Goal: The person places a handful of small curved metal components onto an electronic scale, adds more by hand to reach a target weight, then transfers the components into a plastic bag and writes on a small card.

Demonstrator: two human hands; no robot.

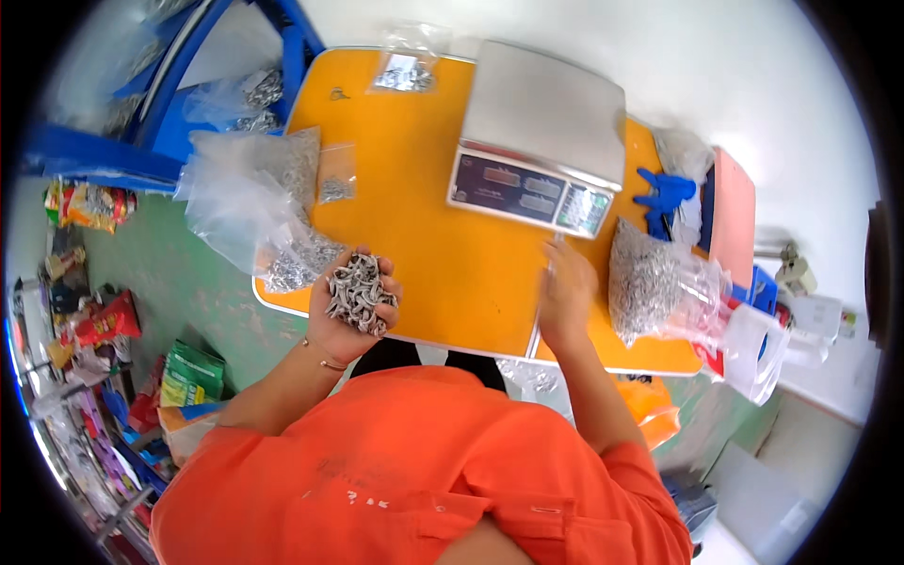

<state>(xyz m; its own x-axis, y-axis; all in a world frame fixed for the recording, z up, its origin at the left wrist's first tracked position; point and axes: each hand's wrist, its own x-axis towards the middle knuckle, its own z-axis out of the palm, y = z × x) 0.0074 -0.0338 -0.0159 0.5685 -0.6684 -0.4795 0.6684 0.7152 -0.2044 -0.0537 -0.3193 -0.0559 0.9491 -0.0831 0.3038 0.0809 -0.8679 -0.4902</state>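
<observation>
My left hand (331, 337) is cupped palm up near the table's front edge. A heap of small curved grey metal pieces (358, 294) fills it, with my fingers curled around them. My right hand (568, 290) is over the table just in front of the digital scale (527, 193). Motion smears its fingers, so whether anything is in them cannot be made out. Beside my left hand lies an open clear bag (226, 198) with metal pieces spilling at its mouth. To the right of my right hand sits a bulging clear bag of small metal pieces (645, 282).
The orange table (414, 245) also carries small zip bags (336, 174), a bag at the back (407, 73) and a blue glove (667, 196). A blue rack (160, 141) stands at the left. Packed shelves (94, 405) line the lower left; an orange bag (650, 410) is below the table.
</observation>
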